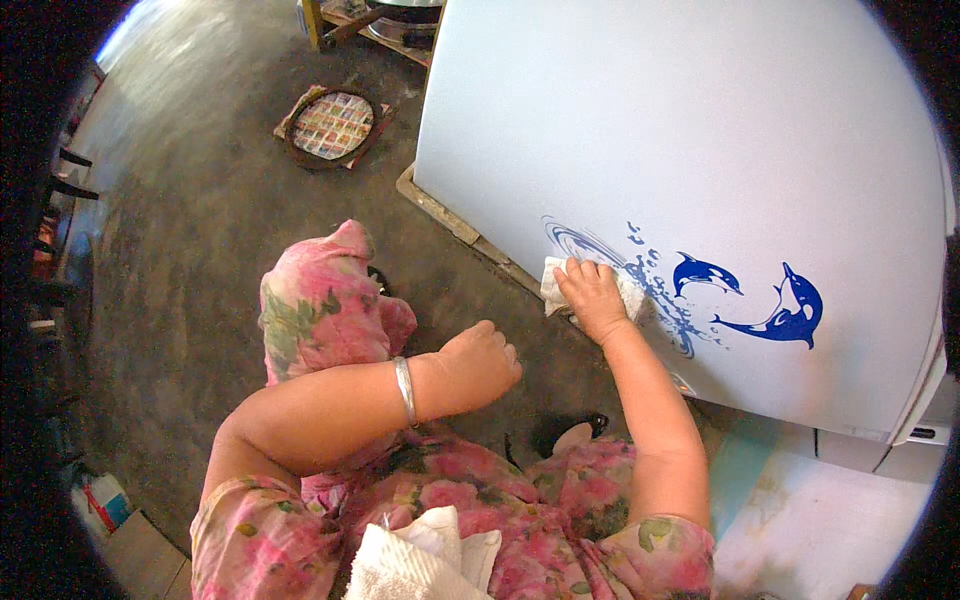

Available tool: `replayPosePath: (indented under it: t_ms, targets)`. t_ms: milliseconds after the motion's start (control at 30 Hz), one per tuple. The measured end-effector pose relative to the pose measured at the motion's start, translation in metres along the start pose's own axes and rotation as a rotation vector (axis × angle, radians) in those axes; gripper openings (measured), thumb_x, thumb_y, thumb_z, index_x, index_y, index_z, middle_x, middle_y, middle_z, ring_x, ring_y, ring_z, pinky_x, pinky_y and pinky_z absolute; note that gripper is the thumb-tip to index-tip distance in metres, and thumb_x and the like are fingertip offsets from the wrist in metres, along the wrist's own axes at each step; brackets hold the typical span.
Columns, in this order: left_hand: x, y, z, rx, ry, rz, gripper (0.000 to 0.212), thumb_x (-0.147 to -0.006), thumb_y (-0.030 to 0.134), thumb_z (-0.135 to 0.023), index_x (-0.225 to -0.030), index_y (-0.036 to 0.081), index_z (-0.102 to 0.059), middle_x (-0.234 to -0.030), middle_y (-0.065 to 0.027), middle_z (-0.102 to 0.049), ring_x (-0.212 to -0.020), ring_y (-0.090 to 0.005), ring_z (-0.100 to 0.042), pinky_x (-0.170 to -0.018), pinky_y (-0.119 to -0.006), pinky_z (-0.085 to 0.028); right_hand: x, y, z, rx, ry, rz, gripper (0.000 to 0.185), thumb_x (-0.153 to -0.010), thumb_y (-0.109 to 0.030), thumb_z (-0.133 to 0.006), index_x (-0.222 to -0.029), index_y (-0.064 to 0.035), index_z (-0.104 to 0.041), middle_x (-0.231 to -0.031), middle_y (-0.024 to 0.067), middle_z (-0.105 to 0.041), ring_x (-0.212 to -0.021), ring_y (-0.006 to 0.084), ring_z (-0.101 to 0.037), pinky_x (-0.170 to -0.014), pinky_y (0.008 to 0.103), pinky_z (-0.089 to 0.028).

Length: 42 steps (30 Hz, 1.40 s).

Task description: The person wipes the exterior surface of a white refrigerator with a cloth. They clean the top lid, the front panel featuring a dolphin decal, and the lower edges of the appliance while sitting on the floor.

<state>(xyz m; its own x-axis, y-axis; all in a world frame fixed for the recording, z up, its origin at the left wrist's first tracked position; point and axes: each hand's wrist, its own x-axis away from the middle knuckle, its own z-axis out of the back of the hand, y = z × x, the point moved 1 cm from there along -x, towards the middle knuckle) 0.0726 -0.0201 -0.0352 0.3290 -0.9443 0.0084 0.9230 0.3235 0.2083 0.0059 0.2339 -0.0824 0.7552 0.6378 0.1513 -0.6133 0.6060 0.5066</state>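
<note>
With spread fingers, my right hand (pixel 592 298) presses a folded white cloth (pixel 553 281) against the lower part of a smooth white panel (pixel 600 112), seemingly the side or door of a refrigerator. The panel carries blue printed dolphins, a smaller dolphin (pixel 705 276) and a larger dolphin (pixel 802 307), beside a blue splash pattern (pixel 660 300) that the cloth partly covers. My left hand (pixel 474 367), a bracelet (pixel 405 390) on its wrist, is closed into a fist above my lap, apart from the panel. Nothing shows in it, though its palm is hidden.
A worn base ledge (pixel 442 208) runs under the panel's bottom edge. On the grey floor (pixel 187 262) lies a round framed mat or tray (pixel 332 126). A low wooden stand (pixel 360 22) holds metal pots at the top. Another light cloth (pixel 412 559) hangs at my chest.
</note>
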Motion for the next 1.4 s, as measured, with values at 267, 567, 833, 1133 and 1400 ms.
replayPosePath:
  t_ms: [267, 567, 833, 1133, 1400]
  targets:
    - [-0.002, -0.004, 0.000, -0.013, -0.017, 0.021, 0.011, -0.077, 0.019, -0.061, -0.084, 0.013, -0.067, -0.085, -0.0035, -0.065, -0.079, -0.0203, -0.062, -0.069, -0.033, -0.043, -0.017, 0.050, 0.132, -0.045, 0.295, -0.222, 0.043, -0.082, -0.011, -0.053, -0.123, -0.0205, -0.059, -0.117, 0.0087, -0.054, -0.105, 0.0239, -0.051, -0.085, 0.0392, -0.039]
    - [0.001, -0.005, -0.009, -0.078, 0.094, 0.038, 0.009, -0.079, 0.020, -0.056, -0.080, 0.015, -0.064, -0.078, -0.0023, -0.061, -0.075, -0.0207, -0.060, -0.071, -0.037, -0.044, 0.008, 0.179, 0.337, 0.367, 0.977, -0.512, 0.070, -0.068, 0.005, -0.067, -0.130, -0.0258, -0.052, -0.115, 0.0096, -0.053, -0.112, 0.0286, -0.049, -0.096, 0.0411, -0.042]
    - [0.005, -0.006, -0.001, -0.007, -0.024, 0.078, 0.011, -0.076, 0.019, -0.063, -0.084, 0.013, -0.068, -0.087, -0.0038, -0.066, -0.084, -0.0206, -0.063, -0.071, -0.036, -0.043, -0.058, 0.129, 0.273, 0.348, 0.778, -0.453, 0.082, -0.068, -0.003, -0.075, -0.138, -0.0297, -0.041, -0.125, 0.0067, -0.045, -0.118, 0.0250, -0.043, -0.095, 0.0421, -0.041]
    - [0.004, -0.004, 0.008, -0.008, -0.096, 0.043, 0.017, -0.076, 0.021, -0.063, -0.091, 0.013, -0.067, -0.089, -0.0021, -0.065, -0.084, -0.0197, -0.063, -0.070, -0.034, -0.042, -0.093, 0.046, 0.141, 0.169, 0.459, -0.131, 0.044, -0.079, -0.019, -0.058, -0.123, -0.0196, -0.056, -0.116, 0.0037, -0.050, -0.096, 0.0214, -0.049, -0.077, 0.0377, -0.040]
    - [0.004, -0.005, 0.003, 0.030, 0.037, 0.070, 0.010, -0.077, 0.021, -0.057, -0.080, 0.014, -0.063, -0.076, -0.0014, -0.061, -0.074, -0.0193, -0.060, -0.067, -0.034, -0.042, -0.085, -0.013, 0.025, 0.174, 0.125, 0.069, 0.032, -0.082, -0.022, -0.054, -0.113, -0.0132, -0.057, -0.112, 0.0045, -0.050, -0.098, 0.0209, -0.046, -0.077, 0.0365, -0.038]
